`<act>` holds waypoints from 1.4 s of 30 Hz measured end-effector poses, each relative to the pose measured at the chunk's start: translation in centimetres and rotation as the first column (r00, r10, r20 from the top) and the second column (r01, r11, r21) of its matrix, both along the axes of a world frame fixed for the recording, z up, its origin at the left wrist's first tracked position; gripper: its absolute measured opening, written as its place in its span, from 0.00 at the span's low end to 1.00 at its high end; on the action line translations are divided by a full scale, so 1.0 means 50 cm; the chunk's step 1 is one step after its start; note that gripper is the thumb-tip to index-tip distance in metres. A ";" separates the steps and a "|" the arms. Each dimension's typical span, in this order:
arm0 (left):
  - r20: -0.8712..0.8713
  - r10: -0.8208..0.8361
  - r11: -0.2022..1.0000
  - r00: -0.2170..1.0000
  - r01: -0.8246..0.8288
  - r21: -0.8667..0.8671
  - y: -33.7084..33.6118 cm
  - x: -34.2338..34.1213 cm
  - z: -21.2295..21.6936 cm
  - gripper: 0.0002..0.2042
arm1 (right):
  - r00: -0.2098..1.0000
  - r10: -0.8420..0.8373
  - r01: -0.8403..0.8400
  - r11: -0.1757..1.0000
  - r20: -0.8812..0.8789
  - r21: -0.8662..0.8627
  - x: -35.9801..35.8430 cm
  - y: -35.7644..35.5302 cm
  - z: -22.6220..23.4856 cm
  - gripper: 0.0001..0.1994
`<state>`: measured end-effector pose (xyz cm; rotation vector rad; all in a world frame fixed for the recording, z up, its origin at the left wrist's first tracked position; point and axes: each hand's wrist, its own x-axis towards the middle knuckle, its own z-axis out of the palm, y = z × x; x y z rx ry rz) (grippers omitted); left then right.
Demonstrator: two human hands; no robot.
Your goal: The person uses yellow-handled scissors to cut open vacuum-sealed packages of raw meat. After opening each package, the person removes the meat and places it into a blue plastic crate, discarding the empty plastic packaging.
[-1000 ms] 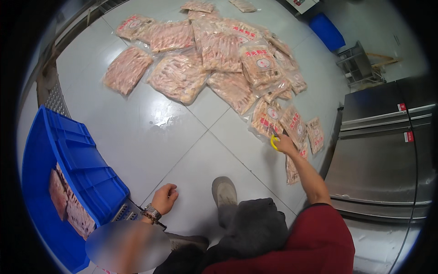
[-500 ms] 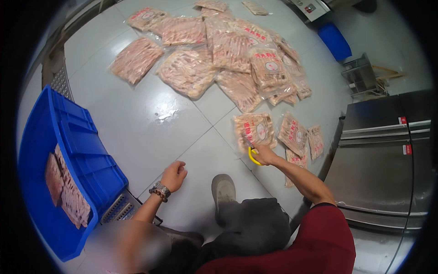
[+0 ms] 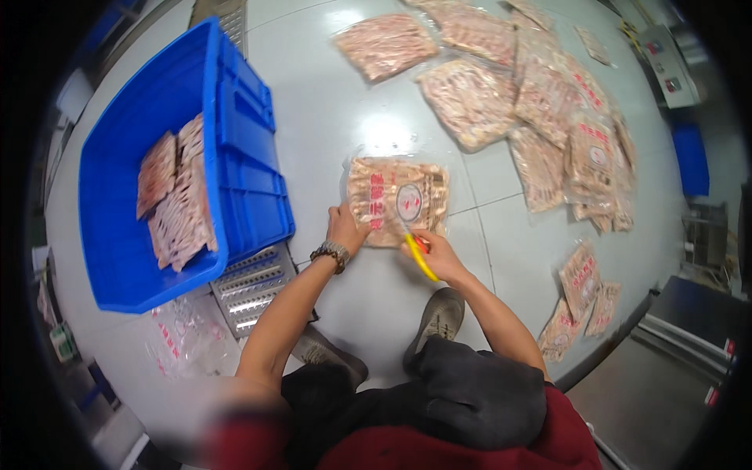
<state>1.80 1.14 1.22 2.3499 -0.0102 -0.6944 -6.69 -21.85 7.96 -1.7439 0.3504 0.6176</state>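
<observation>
Flat, tan, clear-wrapped package (image 3: 398,200) (left hand (image 3: 345,230): grip unclear; right hand (image 3: 440,257) round scissors (image 3: 417,259))

The left hand (image 3: 345,229) touches the lower left corner of a clear plastic pack (image 3: 398,196) lying flat on the tiled floor (image 3: 376,313). The right hand (image 3: 439,257) grips yellow-and-orange-handled scissors (image 3: 420,261), blades over the pack. A blue crate (image 3: 249,157) at left contains pinkish slabs (image 3: 183,215); further packs (image 3: 470,100) lie to the right.
</observation>
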 end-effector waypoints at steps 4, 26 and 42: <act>-0.009 0.140 0.990 0.990 -0.140 -0.028 0.017 0.027 0.026 0.43 | 0.940 0.068 0.009 0.975 -0.335 0.223 -0.045 -0.055 0.054 0.25; 0.145 -0.182 0.983 0.973 0.180 0.023 0.032 0.078 0.004 0.53 | 0.950 0.229 -0.251 0.965 -0.214 -0.079 -0.121 -0.160 -0.010 0.27; 0.087 -0.190 0.982 0.978 0.187 0.041 0.029 0.090 0.026 0.52 | 0.855 0.459 -0.250 0.771 0.240 -0.586 -0.144 -0.139 -0.065 0.29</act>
